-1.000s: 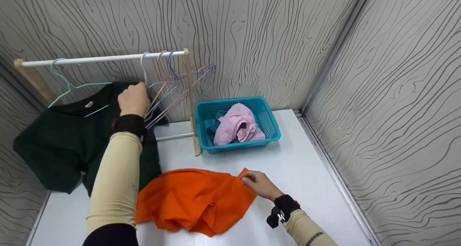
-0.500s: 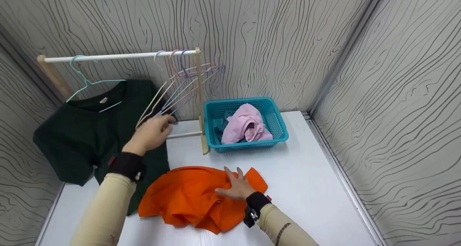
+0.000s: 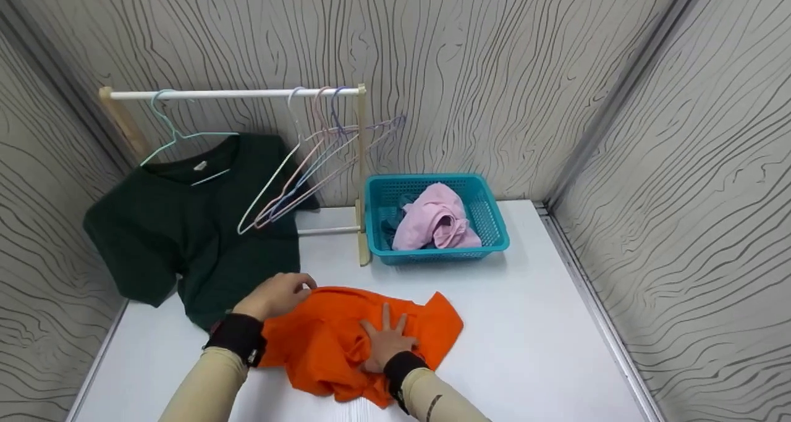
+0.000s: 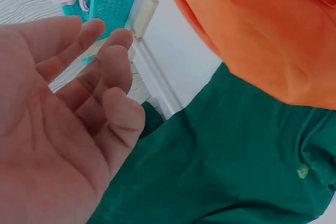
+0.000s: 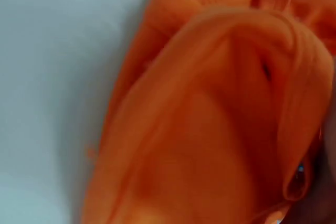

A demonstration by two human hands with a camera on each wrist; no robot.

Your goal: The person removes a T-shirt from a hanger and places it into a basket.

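Observation:
An orange garment (image 3: pixel 337 311) lies crumpled on the white table. My right hand (image 3: pixel 388 343) rests on its middle with the fingers spread. In the right wrist view, folds of the orange cloth (image 5: pixel 184 129) fill most of the picture and only a sliver of the hand shows at the right edge. My left hand (image 3: pixel 281 295) is over the garment's upper left edge. The left wrist view shows that hand (image 4: pixel 79 103) with loosely bent fingers and nothing in them. Behind it a dark green shirt (image 3: pixel 222 224) hangs on a light green hanger (image 3: pixel 176 136), its lower part reaching the table.
A small rack with a white bar (image 3: pixel 247 93) stands at the back left. Several thin hangers (image 3: pixel 309 168) hang at its right end, slanting over the shirt. Right of the rack a teal basket (image 3: pixel 500 240) holds a pink garment (image 3: pixel 432 218). Patterned walls (image 3: pixel 494 70) enclose the table.
My left hand has come down from the hangers to the orange garment, and the hangers now hang free. The right hand moved left from the garment's right corner and spread its fingers on it.

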